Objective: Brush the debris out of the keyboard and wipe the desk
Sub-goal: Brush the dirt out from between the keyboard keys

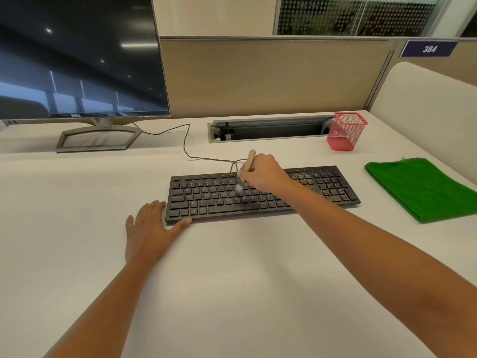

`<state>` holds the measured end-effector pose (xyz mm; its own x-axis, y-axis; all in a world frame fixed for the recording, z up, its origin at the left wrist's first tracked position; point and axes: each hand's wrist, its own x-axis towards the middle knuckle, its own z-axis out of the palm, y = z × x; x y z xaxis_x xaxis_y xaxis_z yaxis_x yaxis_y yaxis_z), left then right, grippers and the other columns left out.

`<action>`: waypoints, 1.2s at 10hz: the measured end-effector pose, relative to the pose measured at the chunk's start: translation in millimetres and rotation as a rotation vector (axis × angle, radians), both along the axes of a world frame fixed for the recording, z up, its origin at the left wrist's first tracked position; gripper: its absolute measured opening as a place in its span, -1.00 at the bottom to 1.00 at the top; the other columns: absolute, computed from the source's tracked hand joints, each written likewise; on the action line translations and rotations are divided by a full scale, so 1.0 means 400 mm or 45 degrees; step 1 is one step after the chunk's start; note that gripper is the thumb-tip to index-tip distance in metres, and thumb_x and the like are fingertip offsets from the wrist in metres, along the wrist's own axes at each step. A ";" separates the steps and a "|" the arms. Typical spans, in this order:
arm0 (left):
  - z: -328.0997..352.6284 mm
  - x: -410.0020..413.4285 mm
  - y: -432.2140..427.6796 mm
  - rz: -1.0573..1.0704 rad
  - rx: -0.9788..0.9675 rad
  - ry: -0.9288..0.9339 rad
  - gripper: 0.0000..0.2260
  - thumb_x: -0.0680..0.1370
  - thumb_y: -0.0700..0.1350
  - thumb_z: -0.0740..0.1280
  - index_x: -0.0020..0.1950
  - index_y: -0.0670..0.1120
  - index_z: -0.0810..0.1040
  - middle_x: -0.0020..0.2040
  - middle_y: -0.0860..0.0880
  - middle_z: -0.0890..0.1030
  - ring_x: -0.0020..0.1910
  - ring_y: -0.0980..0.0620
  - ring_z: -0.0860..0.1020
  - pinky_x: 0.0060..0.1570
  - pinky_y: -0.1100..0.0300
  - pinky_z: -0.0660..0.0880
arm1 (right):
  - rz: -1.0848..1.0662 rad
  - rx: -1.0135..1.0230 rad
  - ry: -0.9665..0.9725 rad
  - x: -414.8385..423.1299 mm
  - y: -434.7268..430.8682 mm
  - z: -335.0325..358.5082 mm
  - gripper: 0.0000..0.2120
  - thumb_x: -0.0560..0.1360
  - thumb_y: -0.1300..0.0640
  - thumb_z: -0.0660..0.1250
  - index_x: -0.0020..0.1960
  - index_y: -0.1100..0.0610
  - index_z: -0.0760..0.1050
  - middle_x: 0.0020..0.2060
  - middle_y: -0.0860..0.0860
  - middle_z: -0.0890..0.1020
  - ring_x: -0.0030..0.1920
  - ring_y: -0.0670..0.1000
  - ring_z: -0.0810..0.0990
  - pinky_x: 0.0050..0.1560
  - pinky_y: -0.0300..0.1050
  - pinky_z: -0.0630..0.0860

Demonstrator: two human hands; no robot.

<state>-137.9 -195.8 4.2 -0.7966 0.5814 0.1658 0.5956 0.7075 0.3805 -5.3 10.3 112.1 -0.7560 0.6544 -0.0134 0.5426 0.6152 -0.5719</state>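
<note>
Head view: your right hand grips the brush over the middle of the keyboard
Your fingers are curled round the pale handle, with the bristles pointing down at the centre key rows. Your left hand lies flat with straight fingers on the desk at the keyboard's near left corner, thumb against its front edge. The keyboard sits mid-desk, slightly angled, its cable running back toward the monitor. Yellowish debris speckles the right-hand keys and number pad. A folded green cloth lies on the desk right of the keyboard, apart from it. A pink mesh pen holder stands further back
</note>
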 end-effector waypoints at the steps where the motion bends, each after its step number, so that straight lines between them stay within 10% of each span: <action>1: 0.001 0.001 0.000 -0.002 -0.002 0.006 -0.31 0.45 0.33 0.22 0.43 -0.08 0.33 0.47 -0.03 0.31 0.48 0.02 0.17 0.45 -0.09 0.00 | 0.042 -0.032 -0.087 0.001 -0.011 -0.009 -0.74 0.54 0.13 0.27 0.08 0.31 0.53 -0.17 0.11 0.55 -0.18 0.04 0.55 -0.32 -0.26 0.43; 2: 0.001 0.000 -0.001 -0.006 -0.004 0.010 -0.31 0.45 0.34 0.21 0.43 -0.08 0.32 0.47 -0.03 0.31 0.48 0.02 0.17 0.45 -0.09 0.01 | 0.073 -0.109 -0.143 0.004 -0.013 -0.003 -0.75 0.52 0.17 0.28 0.09 0.34 0.52 -0.08 0.20 0.64 -0.08 0.14 0.66 0.00 -0.05 0.60; 7: -0.005 -0.003 0.000 -0.001 -0.005 0.009 -0.30 0.44 0.35 0.21 0.42 -0.08 0.33 0.45 -0.03 0.32 0.47 0.02 0.18 0.45 -0.09 0.00 | 0.057 -0.176 -0.089 0.000 0.000 0.003 -0.76 0.51 0.19 0.30 0.09 0.34 0.53 -0.10 0.17 0.61 -0.07 0.13 0.65 0.08 0.00 0.59; 12: -0.009 -0.008 0.000 0.002 0.002 0.020 -0.31 0.45 0.35 0.22 0.42 -0.08 0.33 0.45 -0.02 0.32 0.47 0.02 0.18 0.45 -0.08 0.00 | 0.043 0.153 -0.239 0.010 0.028 0.014 -0.80 0.54 0.19 0.24 0.08 0.29 0.50 -0.29 0.06 0.48 -0.23 0.03 0.50 -0.41 -0.28 0.32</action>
